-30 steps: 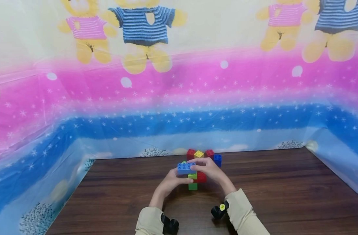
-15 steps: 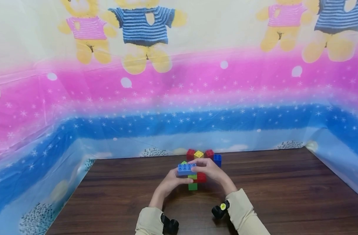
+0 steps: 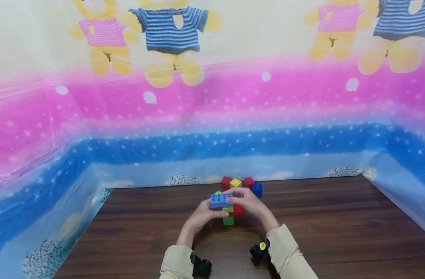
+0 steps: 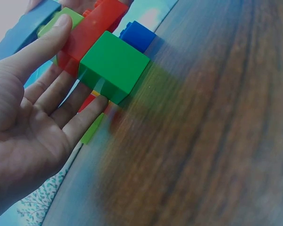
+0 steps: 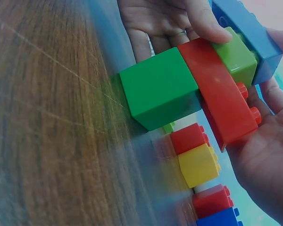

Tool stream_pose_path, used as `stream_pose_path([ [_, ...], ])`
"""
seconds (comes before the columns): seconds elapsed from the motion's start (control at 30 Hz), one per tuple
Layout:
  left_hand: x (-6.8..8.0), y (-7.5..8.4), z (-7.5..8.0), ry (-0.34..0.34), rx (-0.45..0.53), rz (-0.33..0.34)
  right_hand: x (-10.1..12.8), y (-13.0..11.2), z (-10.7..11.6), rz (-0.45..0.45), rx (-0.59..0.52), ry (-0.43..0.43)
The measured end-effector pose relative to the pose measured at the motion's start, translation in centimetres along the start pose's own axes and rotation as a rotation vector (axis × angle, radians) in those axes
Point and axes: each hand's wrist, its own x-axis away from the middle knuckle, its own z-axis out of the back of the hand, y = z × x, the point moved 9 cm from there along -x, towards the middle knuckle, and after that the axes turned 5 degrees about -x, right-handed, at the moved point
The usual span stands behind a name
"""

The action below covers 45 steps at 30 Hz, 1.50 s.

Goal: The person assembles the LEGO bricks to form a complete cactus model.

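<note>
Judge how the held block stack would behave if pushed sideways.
The stack would likely tip: it rises on a single green block. The red brick and light blue brick overhang opposite sides, so it may wobble. Smooth, glossy faces suggest stiff, possibly slippery plastic.

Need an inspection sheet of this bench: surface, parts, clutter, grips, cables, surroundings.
Surface: dark wood-grain table.
Parts: stack, bottom up: green block, red block, light green block; light blue block at its top, cannot tell if fully seated.
Clutter: two spare red blocks, yellow block, dark blue block behind the stack; another light green piece, partly hidden.
Grips: left hand has its thumb on the light green block; right hand pinches the light blue block.
Cables: nothing seen.
Surroundings: printed backdrop with teddy bears at rear and sides.
</note>
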Motion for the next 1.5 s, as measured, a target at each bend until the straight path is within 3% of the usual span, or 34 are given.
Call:
stream_pose_path([
  [0.97, 0.0, 0.2, 0.0, 0.015, -0.003, 0.017, 0.2, 0.9, -0.2, 0.05, -0.054, 0.014],
  [1.5, 0.0, 0.1, -0.1, 0.008, 0.0, 0.009, 0.6, 1.5, -0.3, 0.021, -0.095, 0.032],
])
